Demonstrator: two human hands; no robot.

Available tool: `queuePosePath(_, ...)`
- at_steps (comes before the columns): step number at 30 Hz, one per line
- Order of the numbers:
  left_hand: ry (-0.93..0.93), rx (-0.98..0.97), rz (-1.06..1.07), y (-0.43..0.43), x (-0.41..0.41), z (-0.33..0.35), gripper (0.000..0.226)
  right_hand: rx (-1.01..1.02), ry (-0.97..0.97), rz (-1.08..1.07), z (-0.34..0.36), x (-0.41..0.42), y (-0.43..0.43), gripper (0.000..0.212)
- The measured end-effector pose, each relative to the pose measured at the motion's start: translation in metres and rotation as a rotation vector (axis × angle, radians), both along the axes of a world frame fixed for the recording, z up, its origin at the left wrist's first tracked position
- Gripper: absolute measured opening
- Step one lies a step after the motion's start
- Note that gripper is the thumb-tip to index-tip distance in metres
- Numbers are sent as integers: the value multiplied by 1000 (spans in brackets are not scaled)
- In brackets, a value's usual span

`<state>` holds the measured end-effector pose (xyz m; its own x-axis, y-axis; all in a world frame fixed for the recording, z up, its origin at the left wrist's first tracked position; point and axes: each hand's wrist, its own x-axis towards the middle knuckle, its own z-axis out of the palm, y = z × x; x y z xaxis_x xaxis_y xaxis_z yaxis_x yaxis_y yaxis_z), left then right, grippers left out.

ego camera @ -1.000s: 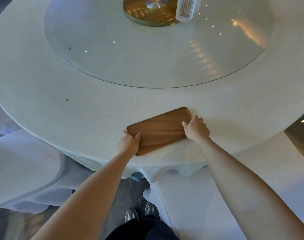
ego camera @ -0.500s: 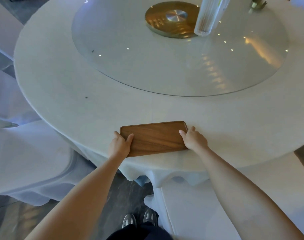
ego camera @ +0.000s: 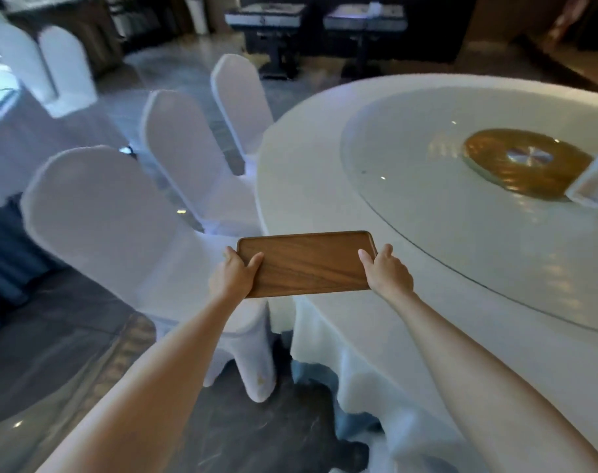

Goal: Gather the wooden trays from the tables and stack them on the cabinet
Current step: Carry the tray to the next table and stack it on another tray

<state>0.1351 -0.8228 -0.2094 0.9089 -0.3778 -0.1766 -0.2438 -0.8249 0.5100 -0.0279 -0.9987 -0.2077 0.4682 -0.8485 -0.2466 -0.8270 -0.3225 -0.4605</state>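
Over the table's (ego camera: 324,186) edge, clear of the cloth, the tray (ego camera: 306,263) hangs level between both hands, part above the tabletop and part above the gap beside the nearest chair (ego camera: 96,213). The left hand (ego camera: 234,276) clasps one short end, thumb on top and fingers curled underneath; the right hand (ego camera: 388,273) clasps the other the same way. Nothing rests on the tray. The likeliest trouble, I judge, is a knock: the chairs stand close together along the table, and a turn toward the floor could catch a tray corner on a chair back or drag the hanging cloth. The wood looks smooth and finished, so a loose grip at the ends could let it slide if it tilts. No cabinet shows clearly, so the carry may be long, with chairs to pass on the way. The tray is a flat brown rectangle with rounded corners, a low raised rim and streaky grain. The table is round under a soft white cloth that falls in folds; on it lies a glass turntable (ego camera: 461,213) with a brass-coloured hub (ego camera: 526,162). The chairs wear smooth white covers with arched backs, and the floor is dark and glossy.
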Motion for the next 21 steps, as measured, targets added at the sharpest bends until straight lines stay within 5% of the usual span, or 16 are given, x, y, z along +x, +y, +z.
queuePosePath(21,-71,-117,486,409,252,61,59,59,-234,458,65,346,346,48)
